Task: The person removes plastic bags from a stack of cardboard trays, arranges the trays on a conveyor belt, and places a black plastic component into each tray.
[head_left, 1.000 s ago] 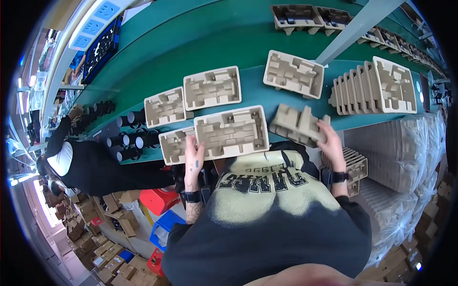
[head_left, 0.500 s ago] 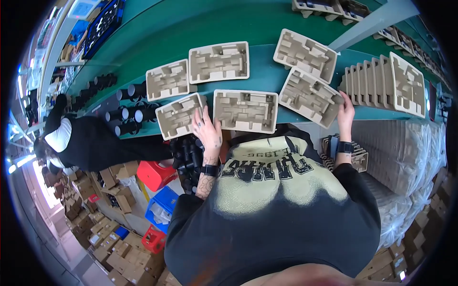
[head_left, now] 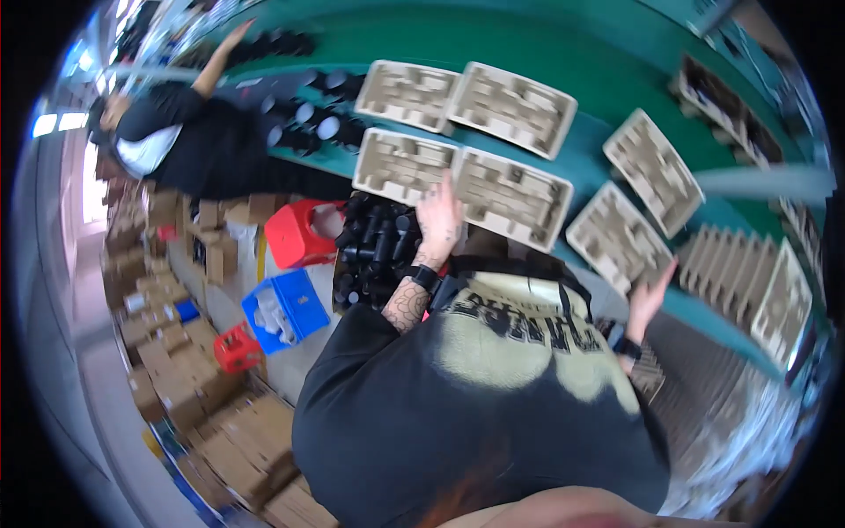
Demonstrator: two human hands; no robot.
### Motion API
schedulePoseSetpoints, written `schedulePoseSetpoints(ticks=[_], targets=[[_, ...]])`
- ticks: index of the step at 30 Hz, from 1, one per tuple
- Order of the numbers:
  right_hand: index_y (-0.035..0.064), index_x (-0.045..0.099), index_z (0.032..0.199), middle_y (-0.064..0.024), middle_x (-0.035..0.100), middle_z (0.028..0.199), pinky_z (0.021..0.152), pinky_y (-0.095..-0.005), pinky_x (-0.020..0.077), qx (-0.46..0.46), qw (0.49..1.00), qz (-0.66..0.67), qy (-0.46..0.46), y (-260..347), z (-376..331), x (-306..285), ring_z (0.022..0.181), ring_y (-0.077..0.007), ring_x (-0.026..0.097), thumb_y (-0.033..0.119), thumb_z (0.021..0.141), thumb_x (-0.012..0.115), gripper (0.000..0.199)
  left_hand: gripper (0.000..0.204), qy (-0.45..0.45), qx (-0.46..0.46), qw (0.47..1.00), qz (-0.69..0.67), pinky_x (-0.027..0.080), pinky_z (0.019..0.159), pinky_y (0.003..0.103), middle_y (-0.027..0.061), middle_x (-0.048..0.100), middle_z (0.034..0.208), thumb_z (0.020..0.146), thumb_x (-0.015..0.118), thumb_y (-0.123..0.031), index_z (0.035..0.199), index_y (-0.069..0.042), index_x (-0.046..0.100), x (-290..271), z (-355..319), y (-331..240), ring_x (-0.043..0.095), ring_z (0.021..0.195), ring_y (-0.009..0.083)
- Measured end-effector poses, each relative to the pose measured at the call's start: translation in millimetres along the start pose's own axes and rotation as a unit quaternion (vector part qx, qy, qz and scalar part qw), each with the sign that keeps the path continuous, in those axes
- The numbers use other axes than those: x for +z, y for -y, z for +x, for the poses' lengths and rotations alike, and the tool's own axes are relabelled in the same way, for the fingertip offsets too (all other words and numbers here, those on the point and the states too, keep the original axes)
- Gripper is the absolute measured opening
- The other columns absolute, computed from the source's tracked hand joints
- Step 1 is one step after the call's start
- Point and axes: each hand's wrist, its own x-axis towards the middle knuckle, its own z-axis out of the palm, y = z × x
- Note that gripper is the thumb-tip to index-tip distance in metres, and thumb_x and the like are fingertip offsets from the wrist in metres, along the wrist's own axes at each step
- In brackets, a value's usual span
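My left hand point(head_left: 439, 216) has its fingers stretched out, the index finger touching the near edge where a front-left moulded pulp tray point(head_left: 374, 183) meets a front-middle tray point(head_left: 506, 226). Behind these two lie a back-left tray point(head_left: 409, 95) and a back-middle tray point(head_left: 513, 107). My right hand point(head_left: 650, 297) rests with thumb and fingers apart against the near right corner of an angled tray point(head_left: 616, 233). Another angled tray point(head_left: 654, 173) lies just beyond it. The trays are beige with moulded compartments; no loose items show in the nearest ones.
A nested stack of pulp trays point(head_left: 731, 273) stands right of my right hand. Black cylindrical parts point(head_left: 327, 128) stand on the left of the bench, and more fill a box point(head_left: 374, 242) below. A red stool point(head_left: 302, 233) and blue bin point(head_left: 286, 308) are on the floor. A co-worker point(head_left: 189, 141) is at left.
My view has turned, shifting the scene. The front-left and front-middle trays, apart before, now meet, with my left hand at their join. The co-worker's arm now reaches out over the bench.
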Motion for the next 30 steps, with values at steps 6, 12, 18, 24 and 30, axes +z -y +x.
schedulePoseSetpoints(ticks=[6,12,18,24,30], targets=[[0.0058,0.026,0.146,-0.0217,0.036,0.144,0.109,-0.0366,0.0268,-0.065,0.995,-0.06,0.036,6.3,11.8,9.8,0.132,-0.0351,0.036,-0.006,0.077,0.046,0.073,0.061,-0.015,0.048,0.994,-0.094,0.047,0.079,0.043,0.0174,0.059,0.101,0.079,0.062,-0.014,0.134,-0.003,0.04,-0.7,10.1,13.0,0.058,0.094,0.0334],[0.0025,0.044,0.135,-0.0195,0.046,0.133,0.106,-0.0403,0.0307,-0.179,0.966,-0.185,-0.032,122.6,3.5,37.8,0.124,-0.0331,0.044,-0.002,0.081,0.05,0.054,0.043,-0.233,0.047,0.946,-0.221,0.045,0.089,0.039,0.0163,0.058,0.111,0.081,0.061,-0.013,0.122,-0.002,0.054,-87.1,39.4,103.9,0.058,0.1,0.0319],[0.0064,0.048,0.133,-0.0123,0.053,0.127,0.1,-0.0331,0.0405,-0.201,0.901,0.167,0.346,329.9,12.0,231.2,0.113,-0.0204,0.054,0.004,0.084,0.057,0.05,0.061,-0.339,-0.162,0.911,-0.172,0.043,0.094,0.04,0.0135,0.052,0.122,0.074,0.069,-0.02,0.129,-0.006,0.047,-92.3,134.5,267.3,0.055,0.106,0.0295],[0.0223,0.043,0.136,-0.0175,0.039,0.137,0.096,-0.0403,0.045,-0.611,0.662,-0.1,0.422,450.5,-9.2,424.9,0.118,-0.035,0.048,-0.001,0.071,0.062,0.072,0.065,-0.209,-0.03,0.954,-0.212,0.047,0.086,0.042,0.0137,0.05,0.123,0.071,0.074,-0.025,0.127,-0.01,0.044,-77.5,193.6,293.3,0.054,0.108,0.0326],[0.0237,0.056,0.12,-0.0125,0.043,0.132,0.086,-0.0391,0.0508,-0.586,0.674,-0.083,0.442,453.0,-10.3,434.3,0.106,-0.0332,0.055,0.007,0.072,0.068,0.052,0.063,-0.125,-0.098,0.958,-0.239,0.048,0.085,0.041,0.0155,0.051,0.12,0.071,0.077,-0.023,0.121,-0.009,0.042,-83.8,156.9,321.8,0.056,0.104,0.0357]])
